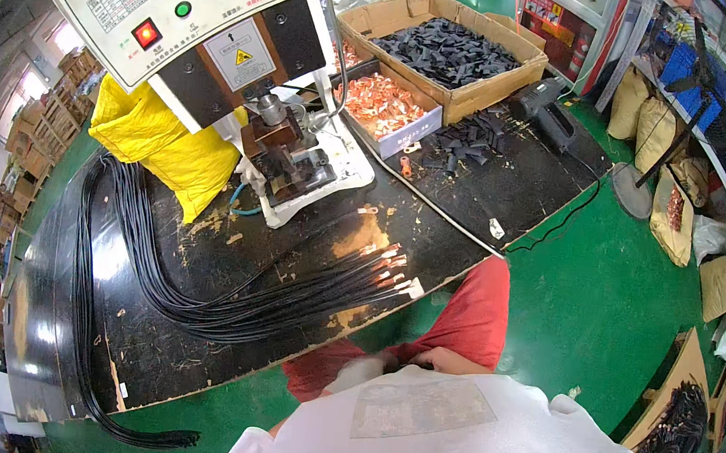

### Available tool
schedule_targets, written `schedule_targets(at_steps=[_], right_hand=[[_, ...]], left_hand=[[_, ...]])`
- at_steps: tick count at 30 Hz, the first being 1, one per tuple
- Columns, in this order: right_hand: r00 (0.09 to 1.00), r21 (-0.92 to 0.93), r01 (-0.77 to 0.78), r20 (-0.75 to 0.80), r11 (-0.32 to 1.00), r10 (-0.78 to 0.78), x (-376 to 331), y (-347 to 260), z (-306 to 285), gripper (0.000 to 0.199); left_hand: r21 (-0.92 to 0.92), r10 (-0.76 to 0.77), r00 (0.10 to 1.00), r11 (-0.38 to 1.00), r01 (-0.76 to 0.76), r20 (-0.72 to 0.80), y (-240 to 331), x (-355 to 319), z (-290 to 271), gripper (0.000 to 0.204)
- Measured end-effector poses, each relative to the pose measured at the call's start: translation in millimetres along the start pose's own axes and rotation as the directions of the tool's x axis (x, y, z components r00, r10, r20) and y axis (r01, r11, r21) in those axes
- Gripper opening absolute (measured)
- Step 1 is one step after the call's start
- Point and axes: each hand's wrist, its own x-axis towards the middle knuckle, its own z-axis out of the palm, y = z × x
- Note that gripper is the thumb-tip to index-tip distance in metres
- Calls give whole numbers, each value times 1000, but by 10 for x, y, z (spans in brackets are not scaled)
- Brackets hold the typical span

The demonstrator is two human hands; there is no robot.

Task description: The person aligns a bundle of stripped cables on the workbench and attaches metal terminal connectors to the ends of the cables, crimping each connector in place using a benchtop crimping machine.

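Observation:
My right hand [452, 361] is low against my red trousers, just above the white shirt's edge. Its fingers are mostly hidden, so whether it holds anything does not show. To its left a pale, blurred shape [359, 373], seemingly my left hand, is partly covered by the shirt; its fingers cannot be made out. Beyond them a bundle of long black cables [232, 317] lies curved along the dark table, with copper terminals [390, 267] at its right-hand ends. The cables' other ends droop over the table's left near edge. Behind the bundle stands a white terminal crimping machine [278, 137].
A box of copper terminals [412, 130] and a larger cardboard carton of black sleeves [516, 71] stand at the back. Loose black sleeves [466, 139] and a black heat gun [547, 113] lie nearby. A yellow sack [166, 155] sits beside the machine. Brown sacks [656, 128] line the right.

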Motion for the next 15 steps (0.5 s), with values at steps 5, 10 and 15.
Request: schedule_targets(at_steps=[5, 10, 15], right_hand=[[991, -41, 75, 117, 996, -70, 136, 159, -33, 39], [991, -35, 125, 52, 992, -123, 68, 8, 18, 39], [934, -26, -286, -230, 958, 273, -124, -635, -94, 34]], left_hand=[[-32, -27, 998, 999, 25, -50, 59, -3, -32, 36], [-76, -53, 995, 996, 47, -87, 101, 1, -13, 36], [-111, -95, 986, 991, 80, -135, 1482, 766, 218, 36]])
